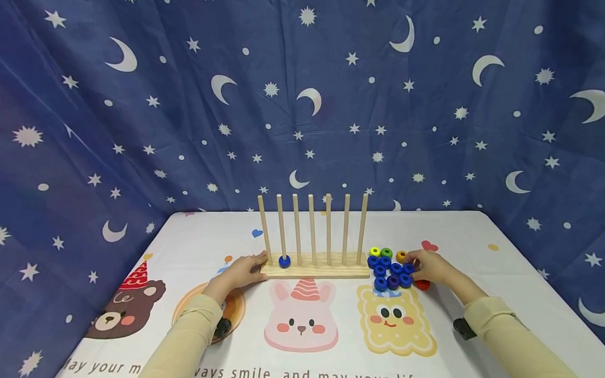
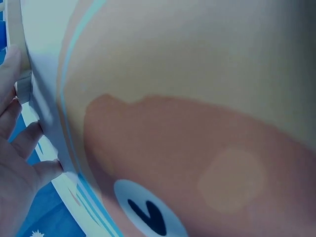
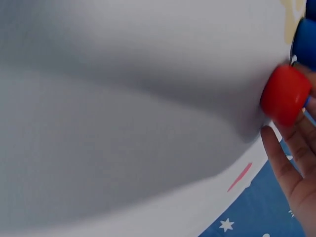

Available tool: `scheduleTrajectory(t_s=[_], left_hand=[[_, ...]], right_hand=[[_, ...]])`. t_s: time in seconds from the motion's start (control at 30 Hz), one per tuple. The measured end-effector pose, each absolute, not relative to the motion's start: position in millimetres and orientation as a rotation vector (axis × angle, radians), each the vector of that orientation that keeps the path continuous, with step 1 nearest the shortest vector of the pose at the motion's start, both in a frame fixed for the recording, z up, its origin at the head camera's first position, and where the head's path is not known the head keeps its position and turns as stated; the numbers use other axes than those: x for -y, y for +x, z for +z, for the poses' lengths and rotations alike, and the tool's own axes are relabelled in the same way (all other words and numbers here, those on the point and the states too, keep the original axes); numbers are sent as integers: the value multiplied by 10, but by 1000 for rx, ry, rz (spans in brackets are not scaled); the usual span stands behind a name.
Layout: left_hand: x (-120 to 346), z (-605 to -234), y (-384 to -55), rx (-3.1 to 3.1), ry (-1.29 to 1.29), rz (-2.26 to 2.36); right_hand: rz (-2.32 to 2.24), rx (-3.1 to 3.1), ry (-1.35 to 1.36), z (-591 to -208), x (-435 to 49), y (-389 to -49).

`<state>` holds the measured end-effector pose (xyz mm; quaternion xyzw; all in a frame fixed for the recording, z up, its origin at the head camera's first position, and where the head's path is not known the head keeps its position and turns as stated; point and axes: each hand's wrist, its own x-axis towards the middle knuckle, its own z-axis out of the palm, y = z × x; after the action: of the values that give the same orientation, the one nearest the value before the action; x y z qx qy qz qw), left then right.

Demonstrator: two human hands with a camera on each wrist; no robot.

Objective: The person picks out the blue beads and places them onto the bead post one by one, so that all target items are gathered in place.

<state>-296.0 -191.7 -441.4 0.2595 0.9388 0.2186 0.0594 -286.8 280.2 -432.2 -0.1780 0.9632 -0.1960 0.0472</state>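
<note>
A wooden peg rack with several upright pegs stands on the table, and one blue bead sits at the foot of its second peg from the left. My left hand holds the rack's left end, thumb at the front and fingers behind; the left wrist view shows other fingertips against the tablecloth. To the rack's right, my right hand has thumb and index finger around a blue bead at the edge of a bead cluster. A red bead lies right beside those fingers, partly covering them in the right wrist view.
Several blue beads lie grouped by the rack's right end. With them are a purple bead, a yellow bead, a green bead and an orange bead. A starry blue curtain surrounds the printed tablecloth.
</note>
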Motion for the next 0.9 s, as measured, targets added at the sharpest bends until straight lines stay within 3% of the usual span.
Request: scheduleTrajectory(t_s=[0.9], left_hand=[[1924, -4412, -2982, -2806, 685, 710]], right_hand=[[-723, -2908, -424, -4352, -2869, -2919]])
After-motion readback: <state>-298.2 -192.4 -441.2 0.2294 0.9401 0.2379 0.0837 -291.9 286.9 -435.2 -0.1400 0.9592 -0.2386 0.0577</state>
